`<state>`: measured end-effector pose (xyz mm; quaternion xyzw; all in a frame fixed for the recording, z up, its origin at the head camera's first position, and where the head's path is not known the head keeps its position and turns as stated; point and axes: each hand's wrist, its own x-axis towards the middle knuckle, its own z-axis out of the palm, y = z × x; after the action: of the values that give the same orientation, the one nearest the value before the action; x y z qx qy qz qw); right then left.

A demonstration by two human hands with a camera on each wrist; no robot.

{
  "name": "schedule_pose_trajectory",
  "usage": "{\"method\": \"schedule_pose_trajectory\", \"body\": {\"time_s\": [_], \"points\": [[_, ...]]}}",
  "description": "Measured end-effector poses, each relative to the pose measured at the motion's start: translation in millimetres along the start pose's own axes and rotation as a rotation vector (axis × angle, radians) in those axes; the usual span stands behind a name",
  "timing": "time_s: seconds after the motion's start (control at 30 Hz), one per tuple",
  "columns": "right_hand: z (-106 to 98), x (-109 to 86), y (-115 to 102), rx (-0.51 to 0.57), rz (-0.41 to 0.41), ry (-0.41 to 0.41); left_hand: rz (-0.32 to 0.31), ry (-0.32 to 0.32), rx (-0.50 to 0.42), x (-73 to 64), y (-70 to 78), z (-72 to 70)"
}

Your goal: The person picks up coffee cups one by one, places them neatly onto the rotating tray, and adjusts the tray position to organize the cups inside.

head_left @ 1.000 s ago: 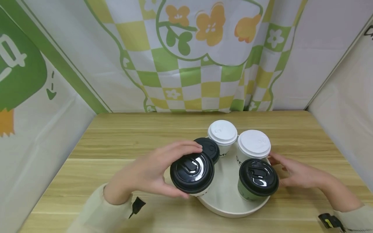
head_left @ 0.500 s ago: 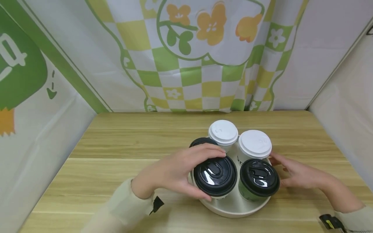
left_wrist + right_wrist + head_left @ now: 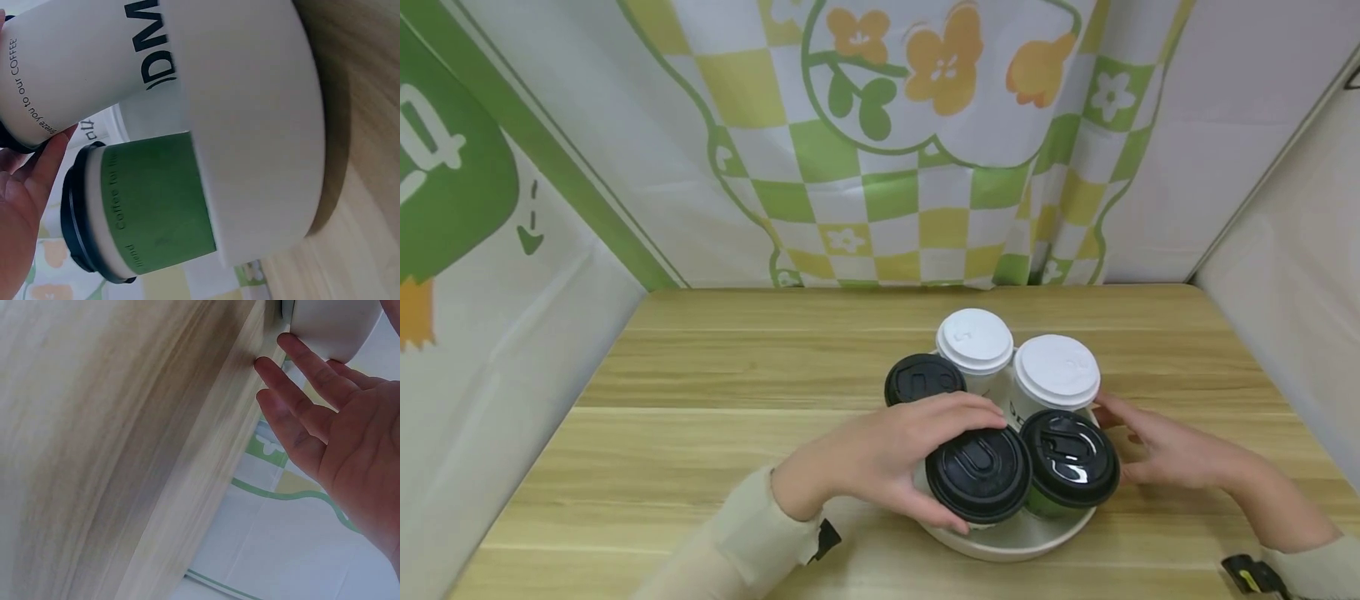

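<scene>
My left hand point(image 3: 898, 454) grips a white paper coffee cup point(image 3: 75, 69) by its black lid point(image 3: 979, 475), over the front of a round cream tray point(image 3: 1000, 552). Close beside it on the tray is a green coffee cup point(image 3: 1070, 458) with a glossy black lid. Another black-lidded cup point(image 3: 923, 377) stands at the tray's left; the left wrist view shows a green cup point(image 3: 156, 206) there. Two white-lidded cups point(image 3: 975, 340) are at the back. Fingers extended, my right hand point(image 3: 1180, 446) rests by the tray's right side, fingertips at its wall point(image 3: 331, 328) in the right wrist view.
A wood-grain table point(image 3: 715, 367) lies under the tray. Behind it hangs a checked, flowered curtain point(image 3: 891, 196). Pale fabric walls point(image 3: 550, 217) close in both sides.
My left hand has carried the white cup rightward and slightly toward me, from the tray's left edge to beside the front green cup. My right hand has stayed almost still.
</scene>
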<state>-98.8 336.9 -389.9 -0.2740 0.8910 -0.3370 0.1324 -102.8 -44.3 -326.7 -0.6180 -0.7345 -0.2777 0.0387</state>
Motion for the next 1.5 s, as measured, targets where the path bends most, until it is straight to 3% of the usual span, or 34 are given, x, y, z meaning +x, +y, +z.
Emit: {"method": "schedule_pose_trajectory", "body": {"time_s": [0.5, 0.67, 1.5], "points": [[0, -2.9, 1, -0.001, -0.003, -0.003, -0.043, -0.08, 0.011, -1.3, 0.4, 12.8], [0, -5.3, 1, -0.009, -0.013, 0.003, -0.037, -0.076, 0.004, -2.7, 0.4, 16.2], [0, -2.7, 2, 0.004, 0.009, -0.008, -0.105, -0.118, 0.08, -12.3, 4.6, 15.2]]}}
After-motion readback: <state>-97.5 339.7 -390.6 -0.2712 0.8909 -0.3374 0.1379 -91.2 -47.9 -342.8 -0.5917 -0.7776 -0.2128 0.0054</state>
